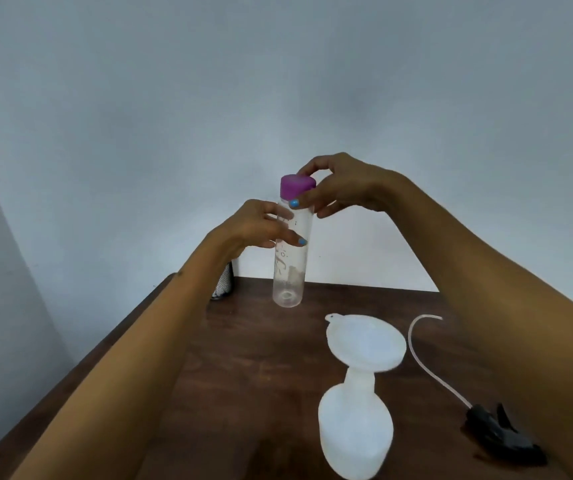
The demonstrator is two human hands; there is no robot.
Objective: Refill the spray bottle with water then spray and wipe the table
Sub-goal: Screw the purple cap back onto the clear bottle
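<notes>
I hold a tall clear water bottle (290, 268) upright above the far side of the brown table (243, 375). My left hand (257, 225) grips its upper body. My right hand (340, 183) pinches its purple cap (295, 186) at the top. Near the front stands the white spray bottle (354, 434) with a white funnel (364, 341) sitting in its neck. Its black spray head (499, 434) with a long white tube (427, 362) lies on the table to the right.
A dark mesh-patterned object (223, 282) stands at the table's far left corner, partly behind my left forearm. A pale wall rises behind the table. The table's left edge runs diagonally toward me.
</notes>
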